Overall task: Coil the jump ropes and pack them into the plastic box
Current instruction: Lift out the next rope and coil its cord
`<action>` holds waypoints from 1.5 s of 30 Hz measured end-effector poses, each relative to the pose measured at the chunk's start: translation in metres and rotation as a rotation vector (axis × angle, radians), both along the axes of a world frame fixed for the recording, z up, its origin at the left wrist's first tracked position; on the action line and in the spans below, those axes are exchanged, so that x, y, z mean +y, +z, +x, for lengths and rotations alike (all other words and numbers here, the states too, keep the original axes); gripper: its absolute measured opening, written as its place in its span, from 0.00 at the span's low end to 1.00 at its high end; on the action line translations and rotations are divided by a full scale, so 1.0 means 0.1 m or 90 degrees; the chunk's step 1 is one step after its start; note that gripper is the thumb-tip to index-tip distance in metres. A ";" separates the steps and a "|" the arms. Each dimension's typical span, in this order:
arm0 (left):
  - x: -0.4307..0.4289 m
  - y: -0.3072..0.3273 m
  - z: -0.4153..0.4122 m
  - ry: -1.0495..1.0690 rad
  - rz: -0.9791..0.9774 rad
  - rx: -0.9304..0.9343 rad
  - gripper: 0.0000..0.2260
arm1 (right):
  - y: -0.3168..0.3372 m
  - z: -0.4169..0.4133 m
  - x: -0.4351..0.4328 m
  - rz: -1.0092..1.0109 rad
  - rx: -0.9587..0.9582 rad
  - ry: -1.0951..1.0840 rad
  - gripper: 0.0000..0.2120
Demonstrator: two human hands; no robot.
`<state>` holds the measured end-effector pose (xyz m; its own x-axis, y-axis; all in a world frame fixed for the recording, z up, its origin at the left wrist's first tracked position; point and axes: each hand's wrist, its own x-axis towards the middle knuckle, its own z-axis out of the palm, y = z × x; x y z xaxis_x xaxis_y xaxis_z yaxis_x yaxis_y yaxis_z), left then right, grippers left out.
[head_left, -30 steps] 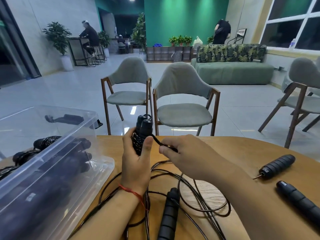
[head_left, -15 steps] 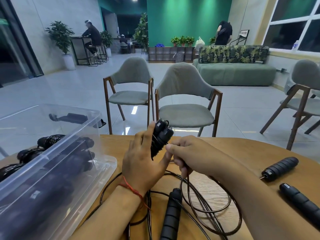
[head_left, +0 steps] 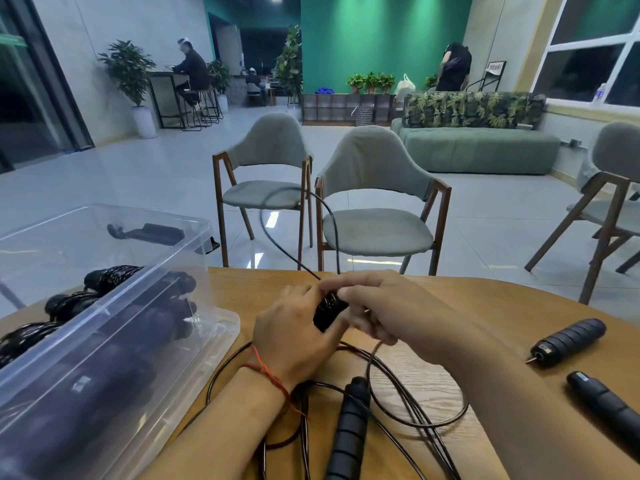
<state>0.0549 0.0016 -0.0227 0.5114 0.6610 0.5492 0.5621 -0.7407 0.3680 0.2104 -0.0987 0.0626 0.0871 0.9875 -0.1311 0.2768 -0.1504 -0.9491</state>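
Left hand (head_left: 298, 336): fingers curled round the held handle (head_left: 327, 311), low over the wooden table (head_left: 502, 306).
Right hand (head_left: 377, 306): fingertips pinch the cord (head_left: 338, 254) just beside that handle, and a loop arcs up above both hands.
Technique: probably best to lay each turn snug beside the last, cord taut, slack fed from the loops on the table.
Count: one loose handle (head_left: 346, 431) between the forearms; two spare handles (head_left: 569, 339) at right; one plastic box (head_left: 221, 327) at left, coiled ropes inside, number unclear.
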 end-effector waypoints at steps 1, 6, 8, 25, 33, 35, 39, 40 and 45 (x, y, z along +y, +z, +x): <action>-0.01 -0.01 0.00 -0.020 0.003 0.018 0.26 | 0.02 0.02 -0.01 0.018 -0.036 -0.018 0.16; -0.08 0.05 -0.01 -0.176 -0.013 0.027 0.24 | 0.18 0.24 -0.10 0.080 -0.281 -0.045 0.22; -0.10 0.07 -0.01 -0.252 -0.041 0.034 0.22 | 0.19 0.32 -0.12 0.089 -0.382 -0.030 0.22; -0.13 0.13 -0.01 -0.455 -0.350 -0.210 0.24 | -0.16 0.66 0.05 0.074 -0.670 -0.007 0.07; -0.07 0.11 -0.02 -0.298 -0.507 -0.495 0.21 | -0.23 0.54 0.10 0.141 -0.658 -0.029 0.18; -0.07 0.13 -0.01 -0.286 -0.545 -0.524 0.25 | -0.22 0.52 0.09 0.109 -0.542 -0.021 0.21; -0.06 0.13 0.00 -0.235 -0.607 -0.583 0.30 | -0.18 0.44 0.06 0.100 -0.550 -0.003 0.19; -0.05 0.13 0.00 -0.222 -0.612 -0.595 0.28 | -0.17 0.41 0.07 0.113 -0.565 -0.003 0.17; 0.03 0.11 0.03 -0.153 -0.548 -0.572 0.23 | -0.10 0.16 0.07 0.187 -0.628 -0.015 0.11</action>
<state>0.0583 0.0048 -0.0113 0.3396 0.9181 0.2043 -0.2499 -0.1214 0.9606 0.2260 -0.0918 0.0524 0.0444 0.9658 0.2556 0.9527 0.0361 -0.3018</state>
